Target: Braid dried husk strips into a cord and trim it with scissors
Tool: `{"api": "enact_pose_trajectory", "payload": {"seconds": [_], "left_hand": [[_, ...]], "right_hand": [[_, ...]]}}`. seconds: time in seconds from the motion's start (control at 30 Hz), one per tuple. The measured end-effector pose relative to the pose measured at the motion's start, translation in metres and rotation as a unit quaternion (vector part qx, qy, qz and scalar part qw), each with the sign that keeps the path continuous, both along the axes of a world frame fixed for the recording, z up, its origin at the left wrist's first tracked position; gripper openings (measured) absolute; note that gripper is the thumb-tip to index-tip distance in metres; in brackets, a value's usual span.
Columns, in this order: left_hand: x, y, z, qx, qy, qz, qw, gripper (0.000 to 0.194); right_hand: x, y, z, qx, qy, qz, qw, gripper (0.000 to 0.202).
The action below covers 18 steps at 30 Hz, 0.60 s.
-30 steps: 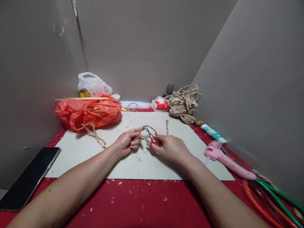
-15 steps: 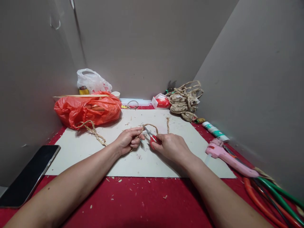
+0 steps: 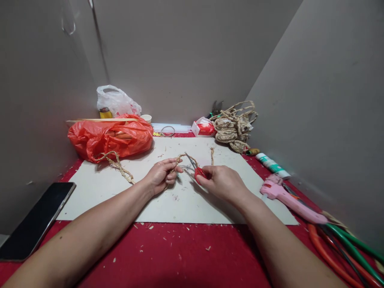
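My left hand [image 3: 163, 175] pinches a thin braided straw rope [image 3: 180, 157] between its fingers, over the white board [image 3: 105, 200]. The rope arcs up from the fingertips and runs to the right, passing behind the scissors. In my right hand [image 3: 223, 182] is a pair of red-handled scissors [image 3: 199, 173], fingers wrapped round the handles and blades pointing up and left. The scissor tips sit close to the rope, a little right of my left fingertips; I cannot tell whether they touch. A short rope end [image 3: 212, 156] lies beyond my right hand.
Another loose rope [image 3: 121, 168] lies by a red plastic bag [image 3: 114, 136] at the left. Coiled rope bundles [image 3: 229, 130] are piled at the back right. A pink glue gun [image 3: 291, 200] rests at the right, a phone [image 3: 36, 220] at the left. Straw scraps dot the red cloth [image 3: 168, 256].
My right hand has drawn the scissors slightly to the right, away from my left fingertips. The left hand keeps its hold on the rope, nearly still.
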State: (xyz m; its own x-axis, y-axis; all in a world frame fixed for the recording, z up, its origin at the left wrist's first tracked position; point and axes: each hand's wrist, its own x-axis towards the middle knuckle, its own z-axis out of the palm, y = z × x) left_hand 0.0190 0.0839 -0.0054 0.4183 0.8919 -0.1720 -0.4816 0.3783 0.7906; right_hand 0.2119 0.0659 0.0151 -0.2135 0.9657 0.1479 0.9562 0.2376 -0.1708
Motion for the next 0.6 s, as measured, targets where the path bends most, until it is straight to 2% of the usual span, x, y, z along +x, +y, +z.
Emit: {"api": "enact_pose_trajectory", "payload": {"seconds": [0.3, 0.6], "left_hand": [[0.005, -0.004, 0.002, 0.022, 0.033, 0.048, 0.998, 0.010], [0.008, -0.006, 0.006, 0.090, 0.151, 0.143, 0.974, 0.014]], "right_hand": [[-0.004, -0.007, 0.005, -0.008, -0.038, 0.041, 0.998, 0.029], [-0.010, -0.014, 0.008, 0.040, -0.134, 0.045, 0.989, 0.037]]}}
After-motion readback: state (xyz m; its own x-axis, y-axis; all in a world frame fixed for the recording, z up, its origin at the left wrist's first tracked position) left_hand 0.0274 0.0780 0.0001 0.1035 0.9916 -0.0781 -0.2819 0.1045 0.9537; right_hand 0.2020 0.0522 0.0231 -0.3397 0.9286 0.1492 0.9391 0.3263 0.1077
